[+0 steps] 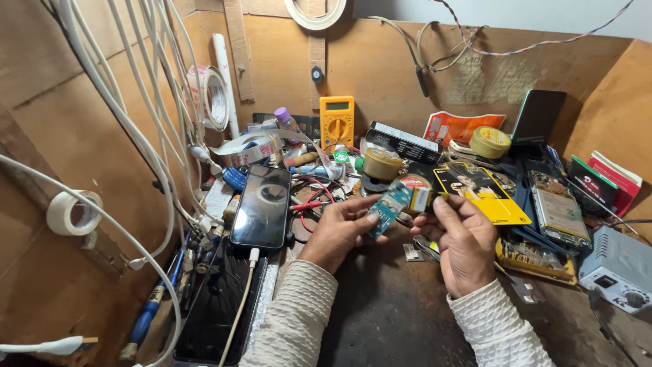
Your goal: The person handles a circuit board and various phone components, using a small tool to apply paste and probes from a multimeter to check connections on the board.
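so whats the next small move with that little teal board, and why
Probably steady it with both hands before anything else. The left hand pinches the teal circuit board by its lower edge, tilted above the cluttered workbench, while the right hand is beside it, its fingertips close to the board's edge. Whether they touch is unclear.

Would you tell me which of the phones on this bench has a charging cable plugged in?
The black phone left of the left hand; a white cable enters its bottom edge. The opened phone at right has none.
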